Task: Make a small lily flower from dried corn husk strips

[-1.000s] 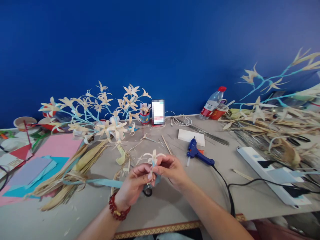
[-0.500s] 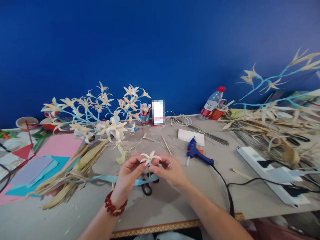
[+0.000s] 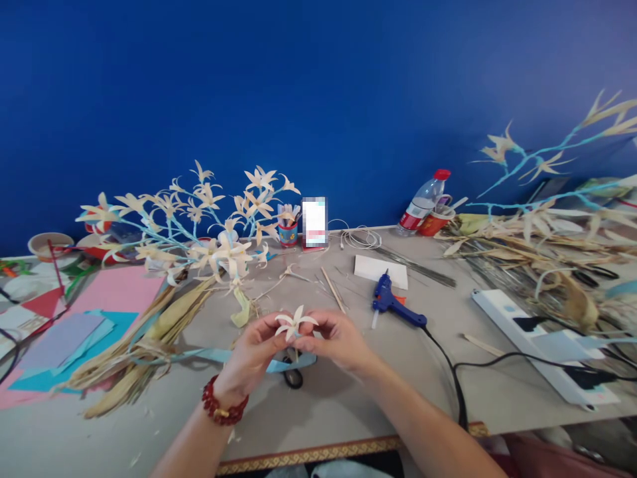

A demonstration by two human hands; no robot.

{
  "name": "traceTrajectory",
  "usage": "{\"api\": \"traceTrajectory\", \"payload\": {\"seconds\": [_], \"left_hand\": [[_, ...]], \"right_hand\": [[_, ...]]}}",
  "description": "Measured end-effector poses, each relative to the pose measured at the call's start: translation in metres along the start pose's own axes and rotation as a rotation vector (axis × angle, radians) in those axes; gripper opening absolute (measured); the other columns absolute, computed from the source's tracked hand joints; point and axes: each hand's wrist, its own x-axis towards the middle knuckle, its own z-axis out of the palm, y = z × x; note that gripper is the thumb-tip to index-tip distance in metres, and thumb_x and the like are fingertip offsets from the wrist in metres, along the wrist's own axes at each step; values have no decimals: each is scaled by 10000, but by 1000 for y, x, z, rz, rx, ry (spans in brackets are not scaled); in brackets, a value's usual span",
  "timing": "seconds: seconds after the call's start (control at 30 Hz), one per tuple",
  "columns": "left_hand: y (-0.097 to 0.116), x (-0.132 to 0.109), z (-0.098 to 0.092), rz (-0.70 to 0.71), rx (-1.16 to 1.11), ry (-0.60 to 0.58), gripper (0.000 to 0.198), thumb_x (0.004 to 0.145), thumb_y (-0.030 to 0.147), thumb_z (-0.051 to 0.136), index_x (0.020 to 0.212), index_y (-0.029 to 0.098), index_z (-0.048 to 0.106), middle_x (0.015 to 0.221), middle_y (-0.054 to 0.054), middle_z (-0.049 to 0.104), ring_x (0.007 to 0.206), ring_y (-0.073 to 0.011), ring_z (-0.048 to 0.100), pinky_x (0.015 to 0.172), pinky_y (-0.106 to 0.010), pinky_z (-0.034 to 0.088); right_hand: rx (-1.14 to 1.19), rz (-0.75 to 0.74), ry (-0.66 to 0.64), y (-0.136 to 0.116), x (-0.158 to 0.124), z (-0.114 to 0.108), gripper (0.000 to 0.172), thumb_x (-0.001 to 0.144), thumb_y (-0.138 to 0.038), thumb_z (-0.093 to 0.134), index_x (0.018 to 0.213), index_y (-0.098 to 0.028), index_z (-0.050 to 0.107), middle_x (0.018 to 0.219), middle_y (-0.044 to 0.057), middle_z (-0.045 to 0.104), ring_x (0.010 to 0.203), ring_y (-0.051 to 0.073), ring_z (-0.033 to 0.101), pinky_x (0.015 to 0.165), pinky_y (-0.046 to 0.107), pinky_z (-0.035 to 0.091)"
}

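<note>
A cream-coloured artificial flower (image 3: 297, 323) with narrow pointed petals is held up between both hands. My left hand (image 3: 259, 342) pinches it from the left; a red bead bracelet (image 3: 223, 401) is on that wrist. From the right, the fingertips of my right hand (image 3: 334, 338) close on the flower's base. Its short stem points down below the fingers. A light blue ribbon (image 3: 293, 362) runs beneath the hands, and scissors (image 3: 292, 378) with dark handles lie partly hidden under them.
Flower branches (image 3: 194, 212) with blue stems stand at the left back. A blue glue gun (image 3: 398, 302) lies right of the hands, its cable running to a white power strip (image 3: 537, 348). Dried husks (image 3: 174, 325) and coloured paper (image 3: 74, 345) cover the left. A bottle (image 3: 421, 206) leans at the wall.
The flower has tipped and turned slightly in my fingers, and both hands have shifted a little downward. The ribbon and scissors under them stay in place.
</note>
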Motion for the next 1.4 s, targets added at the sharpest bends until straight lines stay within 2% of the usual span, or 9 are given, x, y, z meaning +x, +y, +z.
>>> {"api": "traceTrajectory", "payload": {"seconds": [0.17,0.3,0.53,0.8,1.1,1.27,1.4], "left_hand": [[0,-2,-1,-52,-33,41,293,670,286,828,926,187,724,858,-46,706,767,-149,607,701,-240,442],[0,-2,2,-54,-27,72,362,605,299,866,911,163,728,783,-40,680,688,-136,577,645,-234,425],[-4,0,0,-7,-36,34,246,695,266,809,902,161,729,819,-42,678,750,-140,578,705,-245,436],[-6,1,0,35,-48,31,155,706,249,794,795,159,703,811,-22,649,763,-144,568,732,-256,428],[-7,3,4,113,-5,47,131,735,273,775,796,174,714,793,-16,642,764,-140,567,736,-247,431],[-7,3,5,132,1,72,140,715,280,788,733,164,712,723,-8,629,706,-130,548,692,-241,432],[-9,2,3,124,-6,53,132,736,289,771,763,172,718,736,-5,620,703,-126,544,694,-240,435]], "right_hand": [[89,43,-19,1,0,2,335,652,-421,825,648,-178,594,693,-15,584,637,121,492,593,237,379],[86,8,-39,-2,0,3,321,678,-418,808,631,-181,595,700,-11,589,636,121,486,593,240,376],[125,8,-41,-1,0,3,288,674,-391,819,626,-176,634,719,-8,610,677,128,517,608,232,381],[303,125,-64,0,0,3,290,626,-350,860,641,-151,648,718,-5,636,623,98,506,580,219,357],[352,128,3,1,0,6,287,592,-323,880,650,-160,652,687,-20,609,605,91,501,566,206,379],[363,100,-17,-3,0,8,283,589,-323,881,632,-172,645,673,-23,591,590,92,502,553,206,394],[362,69,-21,-3,0,9,268,603,-305,873,636,-176,641,697,-19,601,608,93,510,588,213,419]]}}
